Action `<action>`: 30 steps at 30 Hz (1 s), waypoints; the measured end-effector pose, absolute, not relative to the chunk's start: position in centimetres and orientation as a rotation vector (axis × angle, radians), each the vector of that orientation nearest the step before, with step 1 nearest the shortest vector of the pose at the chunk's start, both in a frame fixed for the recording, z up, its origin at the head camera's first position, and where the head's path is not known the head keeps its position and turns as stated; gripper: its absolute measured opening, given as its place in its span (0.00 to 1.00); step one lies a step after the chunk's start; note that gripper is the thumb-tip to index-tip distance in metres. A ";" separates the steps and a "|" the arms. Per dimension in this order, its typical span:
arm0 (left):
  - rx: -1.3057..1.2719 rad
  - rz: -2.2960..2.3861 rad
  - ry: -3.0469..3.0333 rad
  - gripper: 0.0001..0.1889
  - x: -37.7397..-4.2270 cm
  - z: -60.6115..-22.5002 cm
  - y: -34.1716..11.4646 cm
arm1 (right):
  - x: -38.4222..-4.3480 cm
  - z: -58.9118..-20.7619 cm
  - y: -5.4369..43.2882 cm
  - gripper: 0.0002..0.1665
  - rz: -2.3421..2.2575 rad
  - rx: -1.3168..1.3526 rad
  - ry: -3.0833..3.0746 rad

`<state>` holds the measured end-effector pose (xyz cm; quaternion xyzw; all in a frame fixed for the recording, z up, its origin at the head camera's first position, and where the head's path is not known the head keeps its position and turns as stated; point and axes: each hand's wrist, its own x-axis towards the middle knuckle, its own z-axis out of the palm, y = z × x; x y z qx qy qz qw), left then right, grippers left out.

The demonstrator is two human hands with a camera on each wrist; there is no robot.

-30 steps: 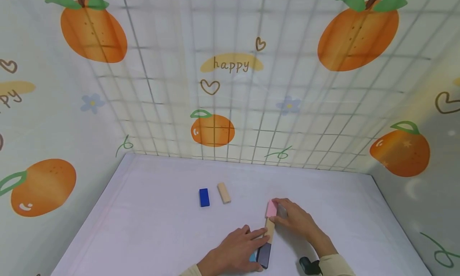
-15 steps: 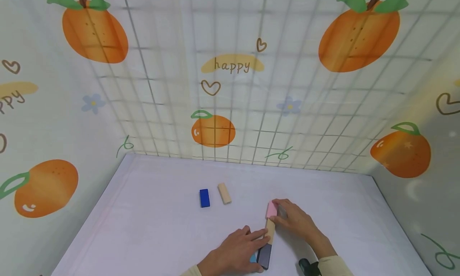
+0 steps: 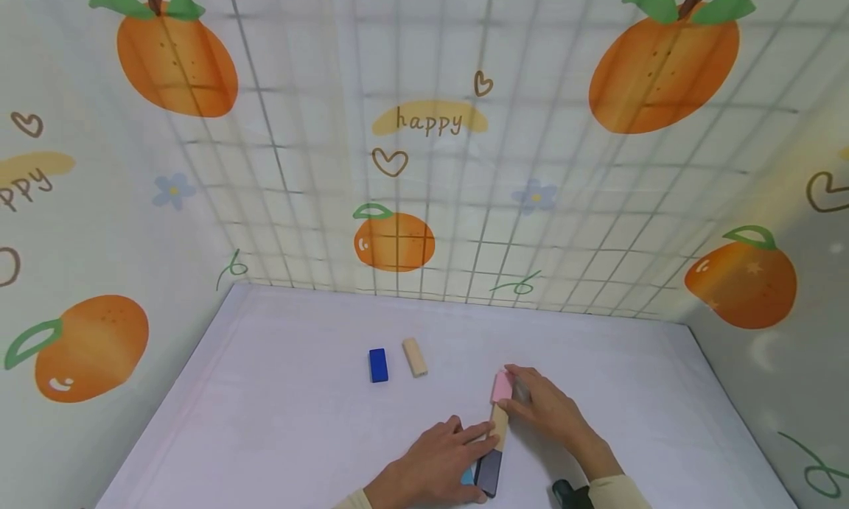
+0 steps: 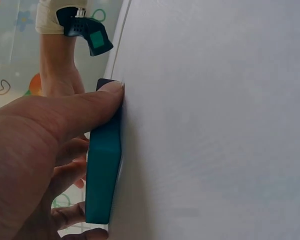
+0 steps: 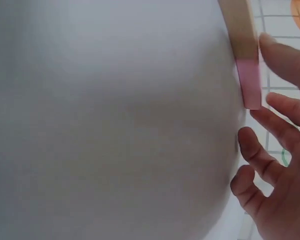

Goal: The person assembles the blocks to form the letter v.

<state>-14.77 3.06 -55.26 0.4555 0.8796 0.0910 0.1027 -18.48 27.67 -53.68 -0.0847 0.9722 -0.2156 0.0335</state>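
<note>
A row of blocks lies on the white table: a dark grey block [image 3: 488,472] nearest, then a natural wood block [image 3: 500,429], then a pink block [image 3: 502,387] at the far end. Beside the grey one, a teal block [image 4: 103,170] lies partly hidden under my left hand [image 3: 434,461]. That hand holds the teal block, thumb at its near end by the grey block, fingertips reaching onto the wood block. My right hand [image 3: 550,413] pinches the pink block lengthwise, thumb near its joint with the wood, index finger at the far end.
Farther back on the table [image 3: 278,391] lie a blue block [image 3: 378,365] and another wood block [image 3: 414,357], set apart from the row. Cloth walls printed with oranges close in the back and sides. A dark wrist device [image 3: 572,494] sits at the right sleeve.
The head view has shifted very slightly. Both hands and the blocks hold practically the same places; the right index fingertip has moved a touch at the pink block's far end.
</note>
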 end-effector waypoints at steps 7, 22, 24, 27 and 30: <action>1.343 0.264 2.697 0.48 -14.7 -56.0 2.7 | -18.1 -53.6 27.8 0.45 -0.700 -0.236 3.014; 1.251 0.300 2.687 0.48 -14.6 -55.3 1.8 | -17.5 -53.3 27.3 0.48 -0.692 -0.258 3.035; 1.258 0.309 2.692 0.47 -14.7 -55.5 1.6 | -17.3 -53.3 27.2 0.49 -0.684 -0.255 3.030; 1.261 0.334 2.694 0.48 -14.7 -55.6 1.3 | -17.2 -53.4 27.0 0.50 -0.667 -0.266 3.044; 1.259 0.363 2.688 0.48 -14.8 -55.7 1.1 | -17.0 -53.6 26.9 0.52 -0.654 -0.284 3.074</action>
